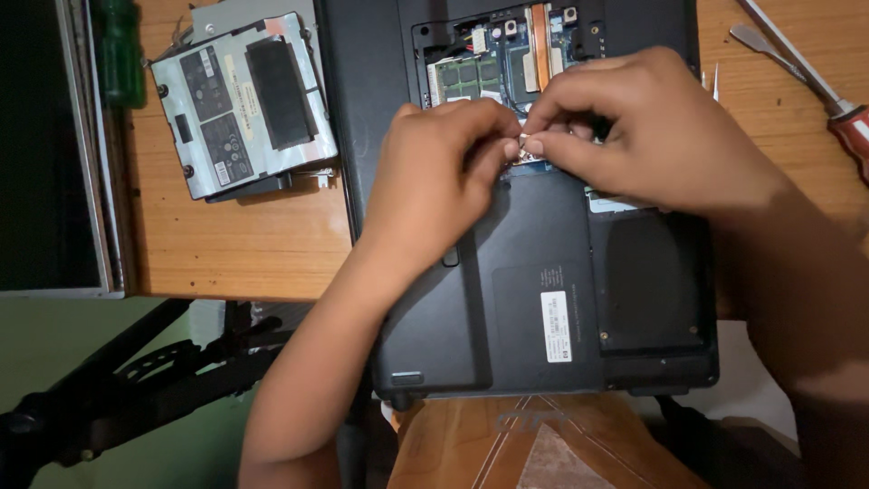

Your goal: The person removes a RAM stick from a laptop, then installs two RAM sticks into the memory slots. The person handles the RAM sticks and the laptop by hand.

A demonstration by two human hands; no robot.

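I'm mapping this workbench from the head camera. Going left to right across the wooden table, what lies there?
Detached screen panel → green-handled tool → silver hard drive in its caddy → open black laptop base, with the left hand then the right hand over it → red-handled screwdriver.

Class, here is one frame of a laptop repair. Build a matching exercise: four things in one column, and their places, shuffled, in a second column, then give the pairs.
Things:
1. hard drive in its metal caddy
2. red-handled screwdriver
3. white label
4. small metal part

Places:
A. pinched between the fingertips of the left hand and the right hand
B. on the wooden table, left of the laptop
C. on the laptop's black underside
D. at the table's right edge

Pairs: 1-B, 2-D, 3-C, 4-A
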